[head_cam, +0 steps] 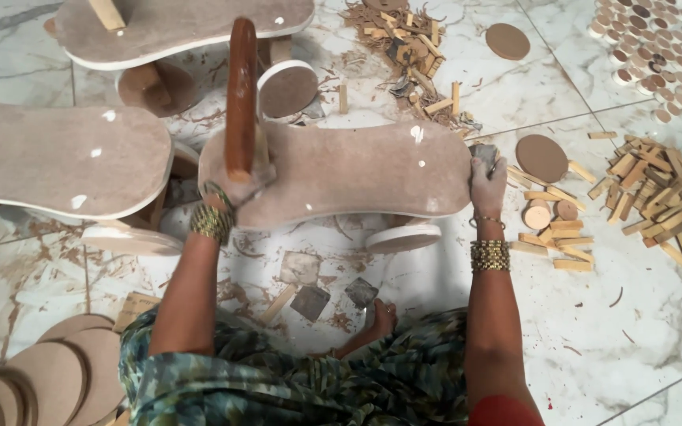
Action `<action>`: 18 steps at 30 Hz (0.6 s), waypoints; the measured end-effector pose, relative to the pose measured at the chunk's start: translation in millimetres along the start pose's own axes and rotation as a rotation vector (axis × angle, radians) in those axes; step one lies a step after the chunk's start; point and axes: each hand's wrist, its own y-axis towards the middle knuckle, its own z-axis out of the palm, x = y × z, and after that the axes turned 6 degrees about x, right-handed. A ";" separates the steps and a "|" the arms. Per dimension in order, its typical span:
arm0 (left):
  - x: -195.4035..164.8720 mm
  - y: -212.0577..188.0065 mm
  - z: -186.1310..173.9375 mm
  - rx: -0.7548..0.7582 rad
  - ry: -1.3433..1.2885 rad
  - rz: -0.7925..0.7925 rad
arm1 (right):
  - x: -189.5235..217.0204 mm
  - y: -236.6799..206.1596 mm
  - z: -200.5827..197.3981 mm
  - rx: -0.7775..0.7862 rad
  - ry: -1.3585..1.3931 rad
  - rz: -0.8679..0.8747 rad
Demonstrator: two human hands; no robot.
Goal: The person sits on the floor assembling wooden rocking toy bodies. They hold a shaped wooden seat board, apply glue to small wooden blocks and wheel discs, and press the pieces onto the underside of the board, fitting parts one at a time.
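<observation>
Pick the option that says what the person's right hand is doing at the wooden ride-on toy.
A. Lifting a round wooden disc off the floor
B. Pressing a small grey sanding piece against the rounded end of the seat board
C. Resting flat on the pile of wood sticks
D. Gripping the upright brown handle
B: the right hand presses a small grey sanding piece against the rounded end of the seat board, while the left hand steadies the handle end.
</observation>
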 end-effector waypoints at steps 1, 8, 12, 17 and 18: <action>-6.6 11.0 -2.0 -0.083 0.059 0.014 | -1.4 -8.8 -1.1 0.004 0.070 -0.028; -20.4 16.7 32.2 -0.666 0.340 0.062 | 23.1 -82.8 21.7 -0.217 0.059 0.028; -29.9 -53.3 135.6 -0.668 -0.146 0.017 | 66.4 -138.9 26.0 -0.240 0.341 0.071; -51.4 -98.7 216.7 -0.267 -0.913 -0.002 | 134.9 -234.8 25.8 -0.091 0.450 0.308; -52.0 -104.3 212.4 -0.271 -0.938 -0.081 | 146.6 -253.2 27.9 -0.072 0.468 0.336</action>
